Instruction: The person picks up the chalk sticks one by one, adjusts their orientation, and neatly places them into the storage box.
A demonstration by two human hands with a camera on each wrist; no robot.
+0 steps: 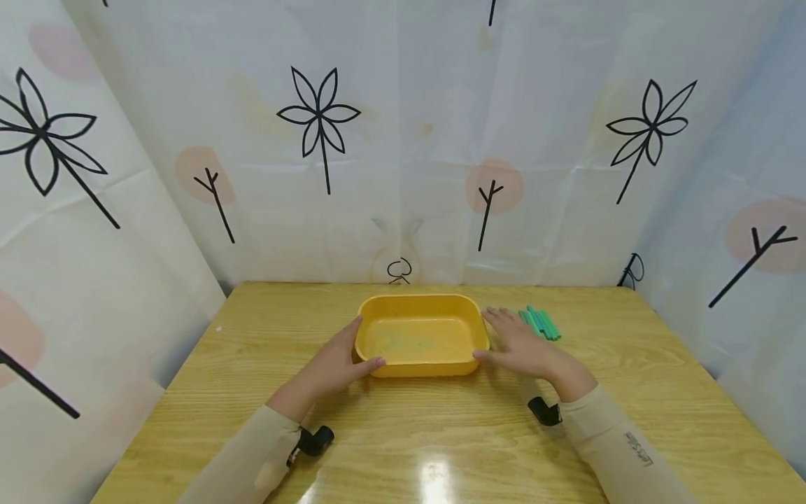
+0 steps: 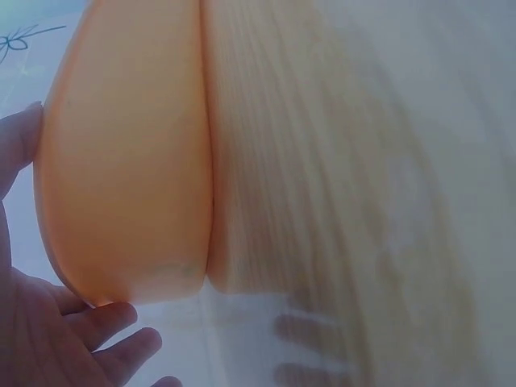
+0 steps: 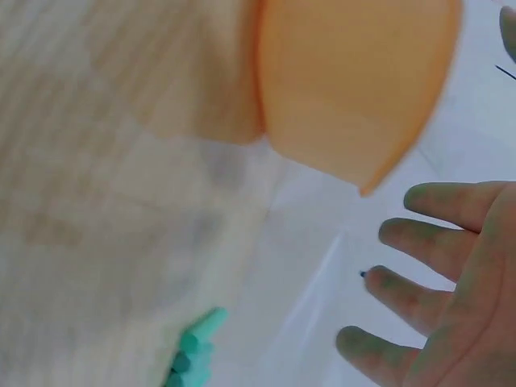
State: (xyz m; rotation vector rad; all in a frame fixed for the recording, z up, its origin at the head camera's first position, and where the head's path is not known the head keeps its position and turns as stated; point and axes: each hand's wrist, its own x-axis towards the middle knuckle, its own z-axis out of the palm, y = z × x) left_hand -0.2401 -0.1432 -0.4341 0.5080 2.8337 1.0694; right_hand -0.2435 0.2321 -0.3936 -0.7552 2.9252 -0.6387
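Left hand (image 1: 336, 360): sat left of the frame's middle, fingers spread about the left end of the tub (image 1: 428, 369), thumb and forefinger touching it; no firm pinch showed.
Tub: lay at the centre of the frame, upright on the worktop (image 1: 403, 427), with nothing inside.
Handling: looked like thin, moulded plastic, so probably light and stiff with slight give in the walls, hardly fragile; the smooth sides might have slid under dry fingers.
Hold: the two short ends seemed best, thumbs over the rim and fingers beneath the outer curve, both sides level.
Right hand (image 1: 525, 346): sat right of centre, by the tub's right end, fingers spread; the right wrist view showed a gap between them and the wall.
Green sticks (image 1: 540, 323): lay bunched on the worktop, right of centre, just beyond the right hand.
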